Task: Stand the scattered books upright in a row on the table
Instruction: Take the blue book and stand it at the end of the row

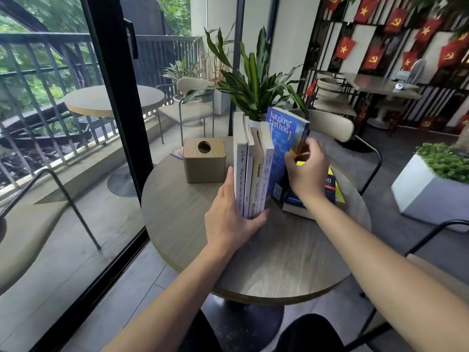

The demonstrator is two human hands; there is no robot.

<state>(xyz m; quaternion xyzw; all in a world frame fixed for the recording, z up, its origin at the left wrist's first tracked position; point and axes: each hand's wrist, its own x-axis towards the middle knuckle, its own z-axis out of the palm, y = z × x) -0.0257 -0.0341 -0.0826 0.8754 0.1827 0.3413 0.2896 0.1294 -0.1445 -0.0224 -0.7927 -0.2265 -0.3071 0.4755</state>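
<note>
Several pale-spined books (pixel 250 168) stand upright in a row at the middle of the round wooden table (pixel 193 229). My left hand (pixel 232 217) cups the row's near end, palm against the leftmost book and thumb under the spines. My right hand (pixel 305 171) grips a blue book (pixel 281 138), which leans tilted against the row's right side. Under that hand a small stack lies flat: a dark book (pixel 330 189) over a yellow one (pixel 338 191) and a pale-edged one (pixel 297 210).
A wooden tissue box (pixel 204 161) stands just left of the row. A potted plant (pixel 256 82) rises behind the books. Chairs surround the table: one at the left (pixel 50 194), one beyond (pixel 337 128), one at the right (pixel 431 240). A glass door frame (pixel 114 97) stands left.
</note>
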